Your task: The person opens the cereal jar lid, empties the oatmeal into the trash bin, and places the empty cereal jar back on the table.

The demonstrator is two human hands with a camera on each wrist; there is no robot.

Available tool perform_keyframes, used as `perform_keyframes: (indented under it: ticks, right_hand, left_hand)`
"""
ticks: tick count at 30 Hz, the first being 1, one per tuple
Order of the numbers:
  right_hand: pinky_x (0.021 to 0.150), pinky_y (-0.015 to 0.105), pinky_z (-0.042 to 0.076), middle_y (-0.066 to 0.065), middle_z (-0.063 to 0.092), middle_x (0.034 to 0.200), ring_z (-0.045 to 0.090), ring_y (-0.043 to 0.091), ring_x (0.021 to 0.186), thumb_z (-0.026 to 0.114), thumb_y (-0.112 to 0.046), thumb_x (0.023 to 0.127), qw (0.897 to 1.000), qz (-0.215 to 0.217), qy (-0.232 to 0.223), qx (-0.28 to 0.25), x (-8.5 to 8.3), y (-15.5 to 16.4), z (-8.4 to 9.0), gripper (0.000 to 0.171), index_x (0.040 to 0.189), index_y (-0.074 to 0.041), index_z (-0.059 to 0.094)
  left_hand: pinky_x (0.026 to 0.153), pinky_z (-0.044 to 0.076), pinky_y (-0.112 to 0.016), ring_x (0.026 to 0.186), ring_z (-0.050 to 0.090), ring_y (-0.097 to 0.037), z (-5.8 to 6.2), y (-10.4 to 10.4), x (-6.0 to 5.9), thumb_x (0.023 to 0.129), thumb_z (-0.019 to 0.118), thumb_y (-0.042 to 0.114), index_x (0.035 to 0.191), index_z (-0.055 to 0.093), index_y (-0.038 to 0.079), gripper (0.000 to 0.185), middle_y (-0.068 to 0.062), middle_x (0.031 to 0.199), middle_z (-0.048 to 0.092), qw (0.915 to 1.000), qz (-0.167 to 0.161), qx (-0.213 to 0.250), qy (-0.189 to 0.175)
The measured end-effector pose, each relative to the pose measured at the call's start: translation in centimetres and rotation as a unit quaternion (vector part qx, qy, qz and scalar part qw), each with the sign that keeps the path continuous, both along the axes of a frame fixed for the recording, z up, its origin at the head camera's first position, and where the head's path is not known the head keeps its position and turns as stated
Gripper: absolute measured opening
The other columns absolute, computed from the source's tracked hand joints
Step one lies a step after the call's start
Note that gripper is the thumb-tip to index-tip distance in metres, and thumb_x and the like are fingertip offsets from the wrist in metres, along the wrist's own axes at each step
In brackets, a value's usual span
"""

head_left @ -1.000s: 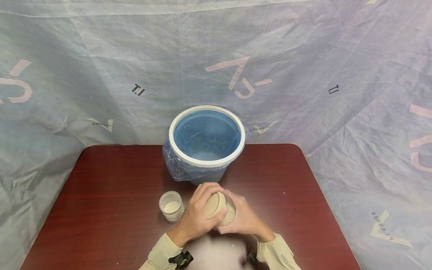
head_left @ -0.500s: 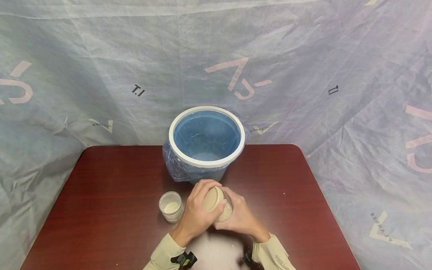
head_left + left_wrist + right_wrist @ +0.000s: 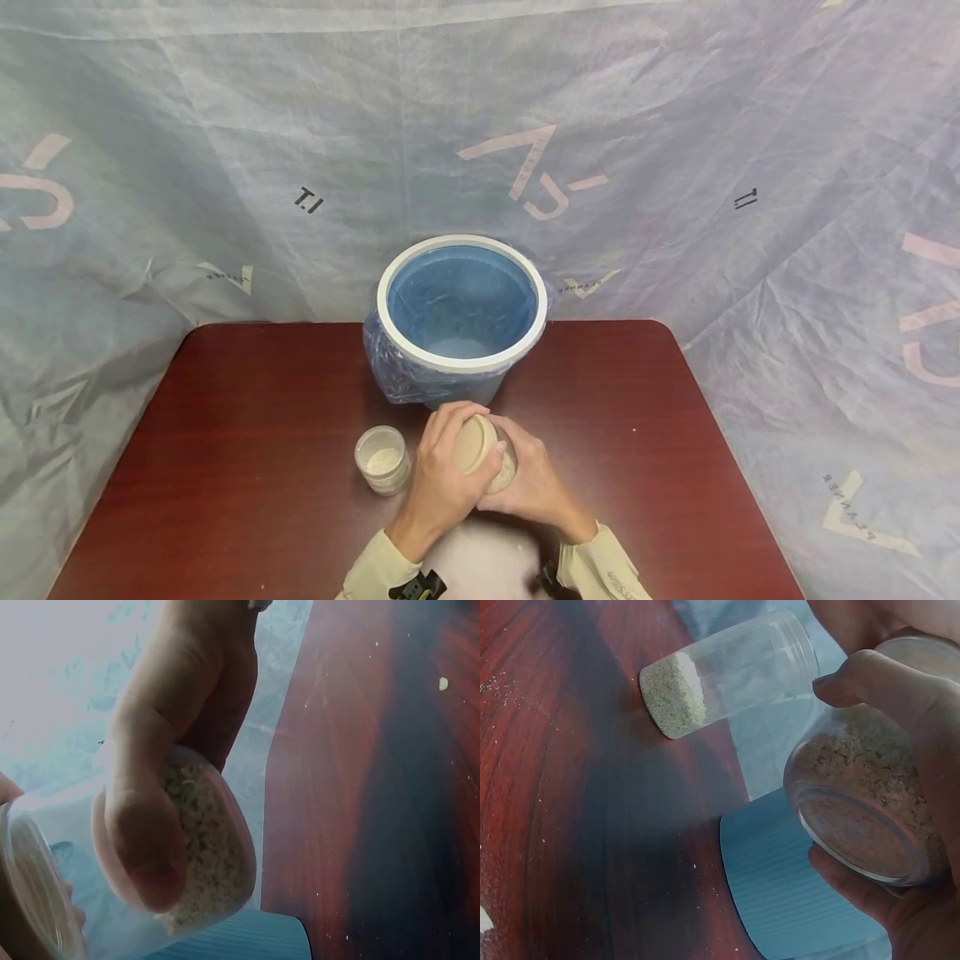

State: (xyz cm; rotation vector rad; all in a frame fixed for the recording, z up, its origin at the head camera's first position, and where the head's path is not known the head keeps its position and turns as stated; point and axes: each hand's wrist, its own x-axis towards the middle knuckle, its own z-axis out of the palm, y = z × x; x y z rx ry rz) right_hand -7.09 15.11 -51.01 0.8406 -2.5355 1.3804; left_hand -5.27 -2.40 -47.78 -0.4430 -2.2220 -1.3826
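Both my forearms reach forward, sleeves to wrists, hands meeting in front of me. My left hand (image 3: 442, 479) on top: fingers curled over lid (image 3: 472, 444), thumb along lid's near edge. My right hand (image 3: 534, 487) just beside it, underneath: fingers wrapped round jar (image 3: 870, 802), thumb (image 3: 146, 840) pressed flat on glass wall. Hands touching each other at fingertips. Jar tilted, lid end toward left hand.
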Motion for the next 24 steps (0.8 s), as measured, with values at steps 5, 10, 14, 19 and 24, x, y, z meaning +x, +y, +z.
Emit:
perform_keyframes:
  ticks: [5, 10, 14, 19, 24]
  right_hand:
    - [0.093, 0.038, 0.059, 0.002, 0.07, 0.128, 0.069, 0.017, 0.111, 0.1, -0.027, 0.059, 1.0, -0.002, 0.003, 0.004, 0.1, 0.2, -0.2, 0.096, 0.144, -0.011, 0.058]
    - [0.095, 0.039, 0.059, 0.003, 0.07, 0.13, 0.069, 0.019, 0.113, 0.099, -0.027, 0.06, 1.0, 0.0, -0.001, -0.003, 0.1, 0.3, -0.2, 0.096, 0.145, -0.012, 0.058]
    - [0.091, 0.039, 0.06, 0.006, 0.071, 0.128, 0.069, 0.02, 0.11, 0.097, -0.02, 0.058, 1.0, 0.0, -0.007, -0.017, 0.0, 0.7, -0.2, 0.096, 0.146, -0.011, 0.058]
    - [0.089, 0.038, 0.059, 0.005, 0.071, 0.128, 0.069, 0.019, 0.108, 0.097, -0.018, 0.058, 0.999, -0.007, -0.027, -0.018, 0.0, 1.3, -0.2, 0.096, 0.146, -0.013, 0.059]
    - [0.091, 0.037, 0.059, 0.003, 0.07, 0.129, 0.069, 0.017, 0.109, 0.098, -0.019, 0.059, 0.999, -0.003, -0.032, -0.006, 0.1, 1.5, -0.2, 0.096, 0.146, -0.013, 0.058]
  left_hand:
    - [0.103, 0.048, -0.041, 0.125, 0.059, -0.021, -0.1, -0.1, 0.2, 0.087, 0.083, 0.028, 0.136, 0.066, 0.02, 0.052, 0.003, 0.137, 0.066, 0.9994, -0.024, -0.02, 0.014]
    - [0.111, 0.044, -0.04, 0.136, 0.054, -0.023, 0.0, -0.7, 0.1, 0.088, 0.081, 0.024, 0.146, 0.06, 0.019, 0.061, 0.002, 0.149, 0.06, 0.9961, -0.078, -0.029, 0.03]
    - [0.116, 0.041, -0.041, 0.144, 0.049, -0.025, 0.2, -1.4, 0.1, 0.091, 0.08, 0.026, 0.154, 0.054, 0.019, 0.068, -0.002, 0.158, 0.053, 0.9924, -0.115, -0.037, 0.025]
    - [0.116, 0.041, -0.046, 0.149, 0.045, -0.026, 0.2, -2.4, 0.3, 0.092, 0.079, 0.031, 0.16, 0.048, 0.02, 0.075, -0.002, 0.165, 0.045, 0.9878, -0.138, -0.072, 0.01]
    - [0.119, 0.039, -0.043, 0.15, 0.044, -0.025, 0.0, -3.5, 0.6, 0.094, 0.078, 0.034, 0.164, 0.042, 0.02, 0.08, -0.001, 0.168, 0.04, 0.9828, -0.149, -0.109, 0.003]
